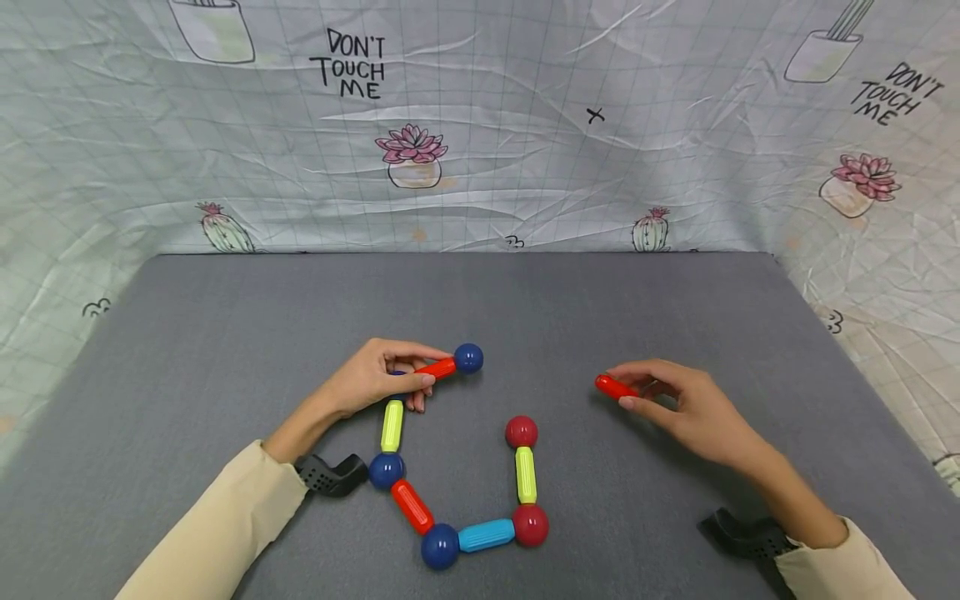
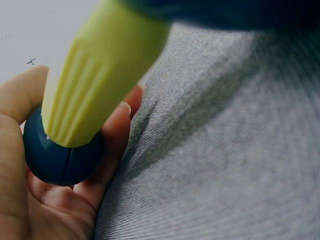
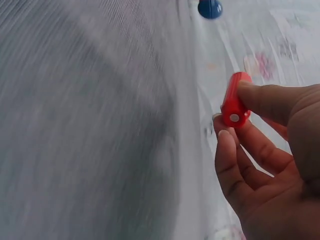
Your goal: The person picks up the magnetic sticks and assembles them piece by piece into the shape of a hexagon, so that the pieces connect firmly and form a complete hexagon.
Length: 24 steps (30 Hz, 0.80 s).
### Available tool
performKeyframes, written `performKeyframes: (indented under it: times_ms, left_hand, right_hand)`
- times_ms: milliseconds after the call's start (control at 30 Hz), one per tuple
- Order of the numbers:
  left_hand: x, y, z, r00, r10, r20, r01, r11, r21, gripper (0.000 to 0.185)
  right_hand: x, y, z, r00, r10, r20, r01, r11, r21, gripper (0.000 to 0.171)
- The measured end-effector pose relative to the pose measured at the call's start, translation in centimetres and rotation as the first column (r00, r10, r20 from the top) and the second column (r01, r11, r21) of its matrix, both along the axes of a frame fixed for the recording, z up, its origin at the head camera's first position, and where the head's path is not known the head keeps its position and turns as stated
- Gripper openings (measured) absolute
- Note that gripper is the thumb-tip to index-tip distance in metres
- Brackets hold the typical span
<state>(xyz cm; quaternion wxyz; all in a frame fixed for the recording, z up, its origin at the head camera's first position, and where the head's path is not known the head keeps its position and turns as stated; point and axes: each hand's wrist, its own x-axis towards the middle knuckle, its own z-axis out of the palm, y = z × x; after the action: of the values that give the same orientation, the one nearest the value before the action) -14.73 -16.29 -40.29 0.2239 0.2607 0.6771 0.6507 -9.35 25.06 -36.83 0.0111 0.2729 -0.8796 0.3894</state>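
Observation:
My left hand point(image 1: 375, 375) pinches a red magnetic rod point(image 1: 437, 368) between thumb and fingers. A blue ball point(image 1: 468, 358) caps the rod's far end. Another blue ball point(image 2: 62, 155) sits within the left hand's grasp, joined to a yellow-green rod point(image 1: 392, 427). From there the chain bends through a blue ball point(image 1: 386, 471), a red rod point(image 1: 412, 507), a blue ball point(image 1: 440, 546), a light-blue rod point(image 1: 486, 536), a red ball point(image 1: 531, 525), a yellow-green rod point(image 1: 526, 476) and a red ball point(image 1: 521, 432). My right hand point(image 1: 682, 404) pinches a loose red magnetic rod point(image 3: 236, 100) with a pale round end.
The grey tabletop point(image 1: 300, 300) lies under the chain and both hands. Behind it hangs a wrinkled white cloth point(image 1: 510, 167) printed with plants and lettering. Black straps point(image 1: 330, 477) are on both wrists, beside cream sleeves.

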Motion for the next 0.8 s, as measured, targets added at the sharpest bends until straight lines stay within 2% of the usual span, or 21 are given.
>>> performKeyframes:
  times_ms: [333,600,800]
  left_hand:
    - [0.1,0.0,0.1,1.000,0.009,0.003,-0.009,1.000,-0.016,0.035]
    - [0.0,-0.1,0.0,1.000,-0.004,-0.023,0.003,1.000,-0.017,0.034]
    - [0.0,0.0,0.1,1.000,0.001,-0.023,-0.001,1.000,-0.022,0.034]
  right_hand:
    - [0.4,-4.6,0.2,1.000,0.016,-0.018,-0.018,0.993,-0.119,0.038]
    - [0.2,-8.0,-0.3,0.998,0.032,0.049,-0.023,0.987,-0.161,0.029]
    - [-0.1,-10.0,-0.5,0.996,0.043,0.075,-0.030,0.986,-0.162,0.029]
